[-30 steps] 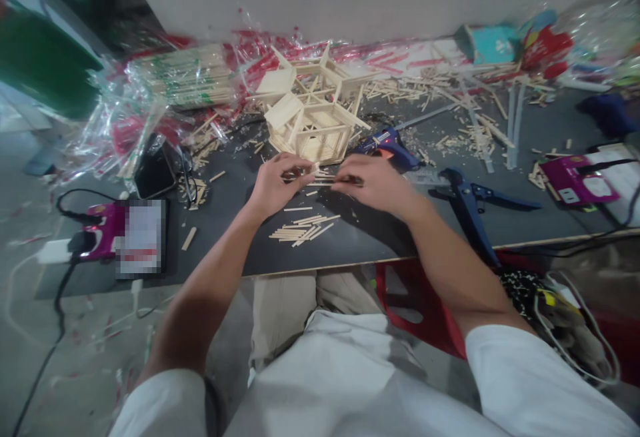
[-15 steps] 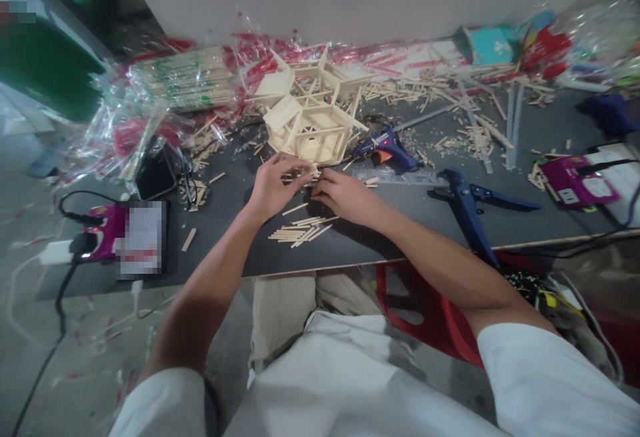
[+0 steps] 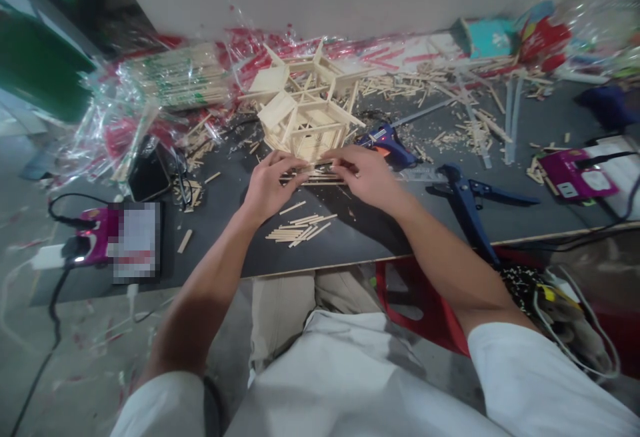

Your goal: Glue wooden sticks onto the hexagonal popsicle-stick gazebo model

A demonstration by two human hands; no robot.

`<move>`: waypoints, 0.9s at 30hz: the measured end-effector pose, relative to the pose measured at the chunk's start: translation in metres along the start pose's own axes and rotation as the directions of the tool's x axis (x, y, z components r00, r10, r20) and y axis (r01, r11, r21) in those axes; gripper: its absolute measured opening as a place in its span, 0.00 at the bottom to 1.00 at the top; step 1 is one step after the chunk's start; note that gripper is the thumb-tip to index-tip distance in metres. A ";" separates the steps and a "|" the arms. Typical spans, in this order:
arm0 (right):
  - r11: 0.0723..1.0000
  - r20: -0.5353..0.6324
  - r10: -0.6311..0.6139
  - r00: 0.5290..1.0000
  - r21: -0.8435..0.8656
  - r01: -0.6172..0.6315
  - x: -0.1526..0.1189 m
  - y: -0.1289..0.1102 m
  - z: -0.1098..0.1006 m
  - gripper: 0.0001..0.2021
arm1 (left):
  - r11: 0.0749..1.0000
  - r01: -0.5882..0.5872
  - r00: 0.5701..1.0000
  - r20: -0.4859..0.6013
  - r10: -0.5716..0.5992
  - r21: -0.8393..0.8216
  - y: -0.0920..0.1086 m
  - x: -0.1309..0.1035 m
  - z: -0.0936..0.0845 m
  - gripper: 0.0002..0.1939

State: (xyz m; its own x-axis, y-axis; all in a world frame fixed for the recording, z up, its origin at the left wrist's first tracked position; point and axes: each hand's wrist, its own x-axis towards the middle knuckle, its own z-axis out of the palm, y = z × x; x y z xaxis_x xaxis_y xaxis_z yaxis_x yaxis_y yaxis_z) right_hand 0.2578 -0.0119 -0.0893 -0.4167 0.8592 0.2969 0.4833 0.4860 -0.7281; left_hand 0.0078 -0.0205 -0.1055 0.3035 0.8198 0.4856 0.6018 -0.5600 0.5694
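Observation:
A small frame of thin wooden sticks [image 3: 323, 176] lies between my hands, just in front of the wooden model [image 3: 307, 120], a many-sided structure of sticks and flat panels. My left hand [image 3: 270, 185] is closed with thumb and fingertips on the frame's left part. At its right part, my right hand [image 3: 375, 176] grips with bent fingers, knuckles raised. The fingertips partly cover the frame, so its full shape is hidden. Nearer to me, several loose sticks [image 3: 300, 229] lie in a small pile on the dark table [image 3: 370, 240].
A blue glue gun [image 3: 393, 147] lies behind my right hand, with a blue cutter [image 3: 465, 204] to its right. A clear ruler [image 3: 423, 174] sits partly behind that hand. Purple power strips [image 3: 95, 230] and wrapped stick bundles [image 3: 175, 80] stand around the edges.
My right hand has moved to the right and risen, opening a gap between the hands where the stick frame now shows more. My left hand stays at the frame's left part.

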 end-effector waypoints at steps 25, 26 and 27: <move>0.974 -0.223 0.054 0.973 0.227 -0.001 0.000 0.006 0.009 0.06 | 0.998 -0.055 0.998 -0.022 0.056 0.029 -0.002 -0.002 0.003 0.10; 0.972 -0.219 0.055 0.974 0.236 -0.001 0.000 0.006 0.010 0.06 | 0.998 -0.061 0.998 -0.023 0.062 0.025 -0.002 -0.002 0.003 0.10; 0.969 -0.215 0.051 0.975 0.247 0.004 -0.001 0.007 0.010 0.06 | 0.997 -0.068 0.997 -0.024 0.069 0.021 -0.003 -0.002 0.003 0.10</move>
State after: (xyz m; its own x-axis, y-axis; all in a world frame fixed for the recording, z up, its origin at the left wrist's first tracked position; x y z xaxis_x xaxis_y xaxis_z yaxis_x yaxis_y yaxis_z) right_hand 0.2535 -0.0107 -0.1010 -0.2160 0.8973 0.3850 0.2763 0.4344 -0.8573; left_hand 0.0075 -0.0205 -0.1097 0.3265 0.7762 0.5394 0.5953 -0.6121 0.5205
